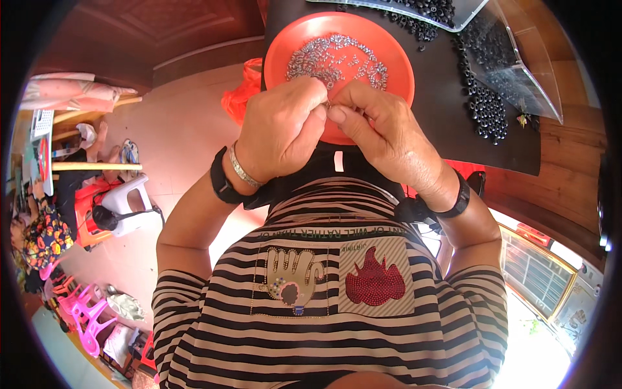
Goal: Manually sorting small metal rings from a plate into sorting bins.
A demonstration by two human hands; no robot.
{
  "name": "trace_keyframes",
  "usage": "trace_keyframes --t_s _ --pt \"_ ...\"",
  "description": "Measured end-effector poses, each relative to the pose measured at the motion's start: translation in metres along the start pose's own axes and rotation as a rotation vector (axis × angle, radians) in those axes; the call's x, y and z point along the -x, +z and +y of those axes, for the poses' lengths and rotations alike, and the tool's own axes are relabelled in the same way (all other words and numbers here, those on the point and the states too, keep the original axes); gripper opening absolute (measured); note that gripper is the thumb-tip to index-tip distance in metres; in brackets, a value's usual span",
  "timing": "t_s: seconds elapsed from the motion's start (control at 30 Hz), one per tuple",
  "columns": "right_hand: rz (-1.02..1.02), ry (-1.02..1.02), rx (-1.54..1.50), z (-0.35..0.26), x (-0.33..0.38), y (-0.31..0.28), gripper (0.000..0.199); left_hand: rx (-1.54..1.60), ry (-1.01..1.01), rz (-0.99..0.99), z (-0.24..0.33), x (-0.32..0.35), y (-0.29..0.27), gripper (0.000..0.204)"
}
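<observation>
Both of my hands come together over the near half of an orange-red round basin (pixel 403 58). Small shiny silvery metal pieces (pixel 311 59) lie scattered across its bottom. My left hand (pixel 283 126) is closed, thumb pressed to the curled fingers. Opposite it, my right hand (pixel 382 126) pinches with thumb and forefinger, its fingertips almost touching the left ones. A tiny metallic bit (pixel 329 105) shows between the two pinches; its kind is too small to make out. The inner sides of my fingers are hidden.
Right of the basin, small black ring-like parts (pixel 486 110) lie heaped on a dark mat (pixel 440 126). Clear plastic boxes (pixel 528 74) with more black parts stand at the far right. A red plastic bag (pixel 243 91) hangs left of the basin. Another person (pixel 48 233) sits at far left.
</observation>
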State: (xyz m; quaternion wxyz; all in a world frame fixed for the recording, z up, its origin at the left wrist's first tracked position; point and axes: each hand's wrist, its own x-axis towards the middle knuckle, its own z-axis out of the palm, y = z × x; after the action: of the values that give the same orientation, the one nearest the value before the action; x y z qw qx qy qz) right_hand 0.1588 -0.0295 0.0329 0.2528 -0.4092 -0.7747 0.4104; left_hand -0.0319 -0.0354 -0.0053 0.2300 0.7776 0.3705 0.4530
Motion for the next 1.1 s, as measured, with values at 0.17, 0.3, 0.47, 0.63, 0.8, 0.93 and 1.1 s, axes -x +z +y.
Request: trace_keyframes --t_s 0.17,0.3,0.47,0.63,0.8,0.93,1.1 --pt "-0.065 -0.111 0.350 0.019 -0.006 -0.029 0.012 -0.134 0.115 0.010 -0.008 0.006 -0.011 0.011" --pt "-0.022 -0.209 0.529 0.031 -0.029 -0.056 0.016 -0.258 0.160 -0.078 -0.010 0.014 -0.013 0.020" --pt "-0.041 -0.390 0.808 0.043 -0.070 -0.058 0.031 -0.345 0.132 -0.159 -0.012 0.025 -0.007 0.023" --pt "-0.201 -0.515 0.822 0.041 -0.065 -0.031 0.035 -0.349 0.111 -0.144 -0.012 0.030 -0.006 0.025" --pt "-0.321 -0.399 0.811 0.030 -0.050 -0.052 0.030 -0.362 0.128 -0.079 -0.013 0.033 -0.001 0.024" --pt "-0.232 -0.384 0.826 0.033 -0.054 -0.059 0.023 -0.359 0.137 -0.081 -0.012 0.035 -0.001 0.023" --pt "-0.229 -0.413 0.667 0.028 -0.067 -0.035 0.020 -0.360 0.142 -0.067 -0.010 0.038 0.000 0.022"
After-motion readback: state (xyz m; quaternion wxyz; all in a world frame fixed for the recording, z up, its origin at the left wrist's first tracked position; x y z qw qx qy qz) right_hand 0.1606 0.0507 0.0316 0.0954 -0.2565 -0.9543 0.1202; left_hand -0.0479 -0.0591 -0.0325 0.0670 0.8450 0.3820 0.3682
